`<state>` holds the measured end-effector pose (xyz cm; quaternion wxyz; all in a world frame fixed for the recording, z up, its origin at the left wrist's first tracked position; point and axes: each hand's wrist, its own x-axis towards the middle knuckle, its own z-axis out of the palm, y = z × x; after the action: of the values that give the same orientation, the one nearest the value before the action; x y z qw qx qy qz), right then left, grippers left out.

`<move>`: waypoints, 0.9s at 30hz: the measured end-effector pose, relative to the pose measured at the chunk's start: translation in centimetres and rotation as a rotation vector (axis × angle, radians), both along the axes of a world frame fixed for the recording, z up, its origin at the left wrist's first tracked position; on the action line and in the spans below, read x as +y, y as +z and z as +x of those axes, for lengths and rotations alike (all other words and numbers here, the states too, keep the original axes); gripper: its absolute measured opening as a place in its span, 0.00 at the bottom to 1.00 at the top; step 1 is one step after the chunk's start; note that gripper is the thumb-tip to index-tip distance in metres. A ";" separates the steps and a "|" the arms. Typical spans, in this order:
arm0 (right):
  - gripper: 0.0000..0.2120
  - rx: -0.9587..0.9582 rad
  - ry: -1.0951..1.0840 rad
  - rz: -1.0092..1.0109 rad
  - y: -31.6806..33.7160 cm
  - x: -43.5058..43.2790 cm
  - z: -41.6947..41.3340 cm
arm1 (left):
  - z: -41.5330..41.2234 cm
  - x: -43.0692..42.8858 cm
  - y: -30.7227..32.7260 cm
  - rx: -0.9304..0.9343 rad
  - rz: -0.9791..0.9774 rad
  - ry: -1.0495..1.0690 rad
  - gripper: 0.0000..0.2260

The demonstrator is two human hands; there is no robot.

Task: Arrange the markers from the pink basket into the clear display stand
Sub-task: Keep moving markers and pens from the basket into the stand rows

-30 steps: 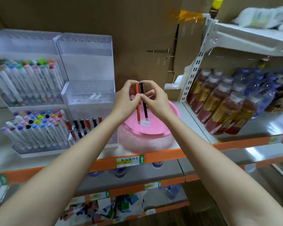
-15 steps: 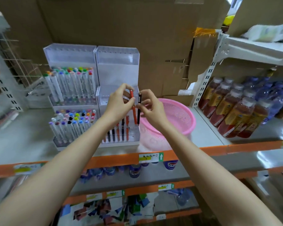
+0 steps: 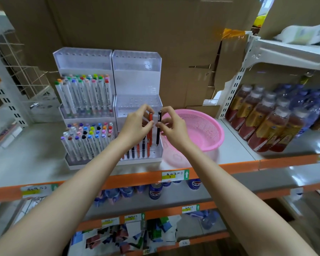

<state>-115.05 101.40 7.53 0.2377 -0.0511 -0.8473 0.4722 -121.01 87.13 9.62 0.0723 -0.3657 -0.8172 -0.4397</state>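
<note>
Orange marker (image 3: pixel 150 126) pinched left-handed, black marker (image 3: pixel 158 131) right-handed; shelf label (image 3: pixel 172 174) illegible.

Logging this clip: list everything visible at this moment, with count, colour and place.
left stand: one, clear, on shelf
right stand: one, clear, beside it
capped markers: many, white, mixed caps, left stand's two tiers
slotted markers: several, orange and black, right stand's bottom tier
orange marker: one, orange, upright over that tier
black marker: one, black, beside it
basket: one, pink, right of stands
bottles: many, brown and blue, far right
cans: few, blue, under the shelf
cardboard: brown, behind stands
left hand: pinches orange marker
right hand: pinches black marker
</note>
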 end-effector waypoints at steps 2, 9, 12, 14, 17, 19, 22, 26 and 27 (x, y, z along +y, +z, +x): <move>0.12 -0.009 0.000 0.016 0.1 0.1 -0.1 | -0.1 0.0 0.0 0.003 0.003 -0.004 0.09; 0.13 -0.035 0.016 0.054 0.2 0.3 -0.4 | -0.2 0.1 0.0 -0.011 -0.006 -0.028 0.09; 0.14 -0.031 0.015 0.052 0.1 0.3 -0.4 | -0.3 0.0 -0.3 0.005 -0.050 -0.056 0.09; 0.14 -0.031 0.014 0.054 0.1 0.3 -0.4 | -0.3 -0.1 -0.4 0.008 -0.068 -0.073 0.09; 0.14 -0.033 0.018 0.064 0.0 0.3 -0.3 | -0.4 -0.3 -0.5 0.012 -0.085 -0.087 0.10; 0.13 -0.034 0.020 0.069 -0.1 0.4 -0.1 | -0.6 -0.4 -0.5 0.021 -0.100 -0.092 0.09; 0.12 -0.041 0.020 0.064 -0.2 0.5 0.2 | -0.7 -0.4 -0.6 0.020 -0.120 -0.083 0.07; 0.13 -0.051 0.017 0.062 -0.3 0.5 0.4 | -0.7 -0.5 -0.6 0.000 -0.190 -0.083 0.07; 0.12 -0.052 0.017 0.064 -0.2 0.5 0.4 | -0.7 -0.5 -0.7 0.004 -0.214 -0.083 0.07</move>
<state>-114.64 101.89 7.31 0.2131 -0.0484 -0.8683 0.4454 -121.69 86.68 8.96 0.0162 -0.4055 -0.8436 -0.3517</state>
